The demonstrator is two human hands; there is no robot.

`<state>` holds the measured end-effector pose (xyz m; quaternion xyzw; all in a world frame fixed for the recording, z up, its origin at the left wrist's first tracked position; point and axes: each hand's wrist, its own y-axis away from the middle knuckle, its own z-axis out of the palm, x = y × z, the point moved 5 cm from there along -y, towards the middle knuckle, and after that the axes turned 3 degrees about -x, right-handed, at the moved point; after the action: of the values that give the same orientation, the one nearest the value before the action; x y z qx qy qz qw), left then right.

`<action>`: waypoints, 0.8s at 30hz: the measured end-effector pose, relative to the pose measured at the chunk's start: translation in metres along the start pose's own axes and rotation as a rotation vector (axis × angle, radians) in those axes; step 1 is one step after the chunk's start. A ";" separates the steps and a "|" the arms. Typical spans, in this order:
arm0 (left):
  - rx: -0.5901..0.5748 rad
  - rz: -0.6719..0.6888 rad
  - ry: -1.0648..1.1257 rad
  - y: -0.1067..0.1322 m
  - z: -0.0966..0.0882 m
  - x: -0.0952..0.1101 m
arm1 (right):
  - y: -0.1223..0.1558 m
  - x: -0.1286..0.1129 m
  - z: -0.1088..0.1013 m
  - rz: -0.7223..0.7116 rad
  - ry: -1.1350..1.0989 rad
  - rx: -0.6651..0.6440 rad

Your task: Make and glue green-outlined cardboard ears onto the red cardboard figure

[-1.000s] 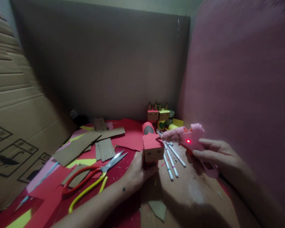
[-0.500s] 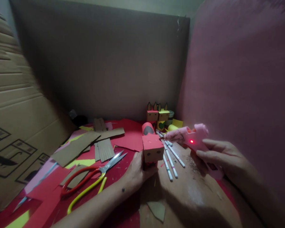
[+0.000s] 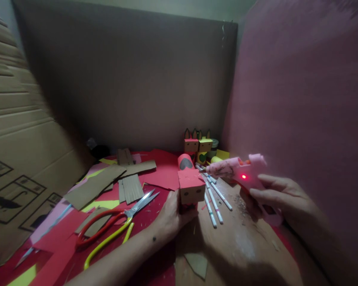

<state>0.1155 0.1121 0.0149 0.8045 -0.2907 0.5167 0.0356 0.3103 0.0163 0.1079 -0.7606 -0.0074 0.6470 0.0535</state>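
Note:
My left hand (image 3: 172, 214) is closed around the lower part of a small paper figure (image 3: 191, 186), which has a box-shaped head with a red top and a brown front bearing two dark eyes. In my right hand (image 3: 282, 194) is a pink hot glue gun (image 3: 250, 174) with a glowing red light. Its nozzle points left, close to the right rear edge of the red top; I cannot tell whether they touch. Behind the held figure lies a red paper roll (image 3: 185, 161) with a dark heart. Two finished-looking figures with pointed ears, one red (image 3: 191, 145) and one yellow (image 3: 205, 145), stand farther back.
Scissors (image 3: 128, 214) with red and yellow handles lie open at left among cardboard strips (image 3: 97, 186) and red paper (image 3: 161, 171). Several white pens (image 3: 216, 202) lie on the wooden board (image 3: 241, 238). A cardboard scrap (image 3: 197, 264) is near the front. Cardboard (image 3: 18, 139) rises at left.
The glue gun and my right hand have shifted slightly right, and the gun's rear end has tilted a little. My left hand and the held figure have barely moved.

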 end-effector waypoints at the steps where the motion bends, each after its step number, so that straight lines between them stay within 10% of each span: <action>1: 0.001 -0.003 0.004 0.000 0.000 0.000 | 0.000 0.001 0.001 0.007 -0.009 -0.006; 24: 0.003 -0.004 -0.022 -0.001 0.001 0.001 | 0.000 0.000 -0.005 -0.002 -0.003 0.025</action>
<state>0.1171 0.1119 0.0154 0.8109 -0.2886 0.5080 0.0324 0.3154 0.0160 0.1090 -0.7589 -0.0002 0.6480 0.0636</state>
